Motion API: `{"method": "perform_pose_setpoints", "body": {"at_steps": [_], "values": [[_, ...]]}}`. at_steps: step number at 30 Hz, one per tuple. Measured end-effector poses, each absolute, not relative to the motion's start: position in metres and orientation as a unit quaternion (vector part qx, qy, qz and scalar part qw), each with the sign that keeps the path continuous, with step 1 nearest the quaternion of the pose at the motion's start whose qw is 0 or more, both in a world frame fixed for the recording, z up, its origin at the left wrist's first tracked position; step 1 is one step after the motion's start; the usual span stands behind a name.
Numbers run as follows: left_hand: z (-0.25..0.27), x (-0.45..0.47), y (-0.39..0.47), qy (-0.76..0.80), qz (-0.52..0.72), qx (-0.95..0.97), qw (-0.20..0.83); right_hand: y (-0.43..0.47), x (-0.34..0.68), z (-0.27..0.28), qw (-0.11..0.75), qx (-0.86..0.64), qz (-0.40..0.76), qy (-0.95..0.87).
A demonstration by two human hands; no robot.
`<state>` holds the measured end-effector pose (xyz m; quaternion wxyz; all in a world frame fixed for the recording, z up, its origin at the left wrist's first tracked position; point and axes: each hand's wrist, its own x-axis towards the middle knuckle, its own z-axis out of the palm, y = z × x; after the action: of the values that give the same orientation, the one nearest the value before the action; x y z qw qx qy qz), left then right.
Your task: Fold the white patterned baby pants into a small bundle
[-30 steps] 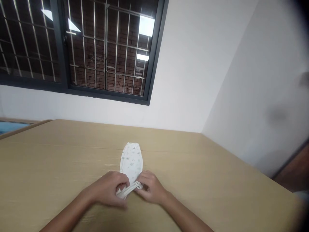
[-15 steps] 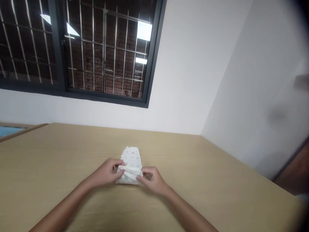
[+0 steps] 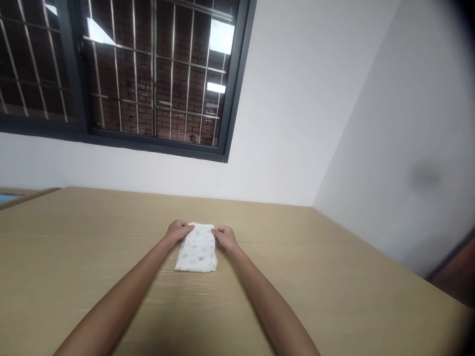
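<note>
Both hands have moved away from the body to the far edge of the cloth [image 3: 197,249], which now lies folded over into a short flat packet instead of the longer strip seen a second ago. Left hand [image 3: 178,230] pinches the far left corner with curled fingers, and the right hand [image 3: 224,236] pinches the far right corner likewise. White with a small print, it rests on the tan table [image 3: 334,277], near its middle, below the barred window [image 3: 122,74].

Left hand [image 3: 178,230] and right hand [image 3: 224,237] pinch the folded cloth's [image 3: 196,254] far corners.
</note>
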<state>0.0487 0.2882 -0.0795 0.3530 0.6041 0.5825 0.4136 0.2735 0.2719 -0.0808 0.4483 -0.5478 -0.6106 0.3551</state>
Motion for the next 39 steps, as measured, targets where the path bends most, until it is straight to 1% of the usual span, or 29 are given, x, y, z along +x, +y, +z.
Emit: {"method": "perform_pose_setpoints", "body": {"at_steps": [6,9,11,13,15,18,21,29,35,39], "values": [[-0.097,0.049,0.304,0.649,0.379,0.623,0.216,0.296,0.268,-0.090,0.423,-0.604,0.269,-0.619],[-0.096,0.055,0.298,0.650,0.388,0.638,0.144,0.291,0.261,-0.082,0.412,-0.617,0.225,-0.632],[-0.095,0.065,0.292,0.627,0.397,0.661,0.107,0.281,0.254,-0.077,0.396,-0.607,0.167,-0.669],[-0.096,0.080,0.284,0.591,0.393,0.699,0.092,0.270,0.245,-0.074,0.347,-0.564,0.108,-0.741],[-0.101,0.094,0.277,0.557,0.378,0.733,0.093,0.261,0.237,-0.076,0.270,-0.504,0.080,-0.817],[-0.116,0.109,0.270,0.540,0.349,0.759,0.102,0.257,0.233,-0.086,0.161,-0.460,0.091,-0.868],[-0.131,0.112,0.267,0.541,0.320,0.771,0.106,0.255,0.237,-0.098,0.109,-0.473,0.091,-0.870],[-0.149,0.101,0.234,0.505,0.256,0.818,0.098,0.214,0.245,-0.106,0.087,-0.517,0.110,-0.845],[-0.148,0.090,0.217,0.497,0.213,0.837,0.087,0.192,0.263,-0.094,0.081,-0.526,0.163,-0.831],[-0.143,0.079,0.215,0.497,0.189,0.843,0.085,0.188,0.276,-0.088,0.070,-0.523,0.171,-0.832]]}}
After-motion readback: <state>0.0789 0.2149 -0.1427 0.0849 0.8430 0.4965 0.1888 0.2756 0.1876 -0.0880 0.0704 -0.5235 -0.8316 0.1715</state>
